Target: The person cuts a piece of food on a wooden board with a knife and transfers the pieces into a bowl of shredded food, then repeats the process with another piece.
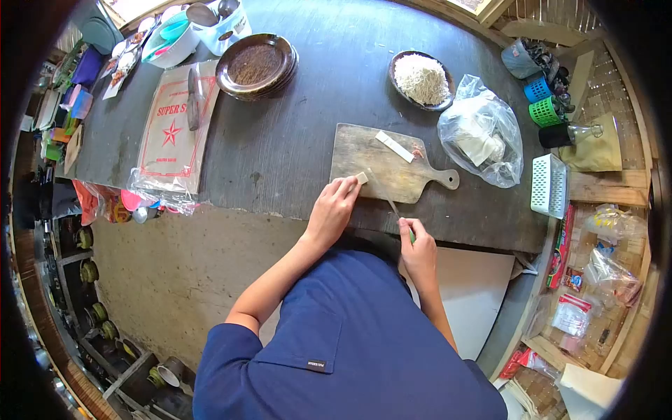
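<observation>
Near the table's front edge lies a wooden cutting board [350, 150] with its handle pointing right. My left hand [334, 210] is closed on a pale block [362, 178] at the board's lower edge. My right hand [418, 253] grips a knife [392, 204] by its green handle, the blade reaching over the board close to the block. A white strip [395, 147] lies on the board, with small reddish bits [418, 151] beside it. Behind the board stands a dark bowl [397, 82] heaped with pale shreds [421, 78]. A clear plastic bag [481, 133] holding white pieces rests to the right.
Stacked brown plates [255, 66] stand at the back left, near a brown paper packet [171, 140] with another knife [192, 101] on it. White tubs [170, 43] with utensils are at the far left corner. A white basket [548, 185] and a green basket [544, 112] line the right edge.
</observation>
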`<action>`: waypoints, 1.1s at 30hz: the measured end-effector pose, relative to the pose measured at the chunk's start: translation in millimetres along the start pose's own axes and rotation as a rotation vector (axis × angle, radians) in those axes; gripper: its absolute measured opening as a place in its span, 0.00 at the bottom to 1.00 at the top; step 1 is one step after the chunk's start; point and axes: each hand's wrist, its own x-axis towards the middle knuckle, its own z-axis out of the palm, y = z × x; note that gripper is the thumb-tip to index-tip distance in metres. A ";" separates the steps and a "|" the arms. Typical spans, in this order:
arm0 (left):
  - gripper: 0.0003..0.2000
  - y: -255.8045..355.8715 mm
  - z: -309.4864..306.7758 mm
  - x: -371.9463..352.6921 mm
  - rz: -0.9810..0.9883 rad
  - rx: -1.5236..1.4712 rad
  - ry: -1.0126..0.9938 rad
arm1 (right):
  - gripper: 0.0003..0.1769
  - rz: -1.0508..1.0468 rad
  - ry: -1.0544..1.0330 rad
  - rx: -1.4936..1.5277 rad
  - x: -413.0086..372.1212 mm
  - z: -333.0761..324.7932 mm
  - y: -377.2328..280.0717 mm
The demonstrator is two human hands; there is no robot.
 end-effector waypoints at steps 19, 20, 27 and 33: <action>0.19 -0.2 3.4 13.5 0.022 -0.022 -0.017 | 0.22 0.061 0.057 0.013 -21.8 10.8 -11.0; 0.19 -0.6 3.7 14.5 0.016 -0.039 -0.017 | 0.22 0.067 0.055 0.038 -23.2 11.5 -9.6; 0.20 -3.3 4.8 13.7 0.037 -0.055 -0.084 | 0.23 0.124 0.064 0.052 -20.7 6.4 -14.1; 0.20 -3.9 5.5 13.3 0.029 -0.045 -0.077 | 0.28 0.203 -0.070 0.007 -14.9 -4.9 -22.7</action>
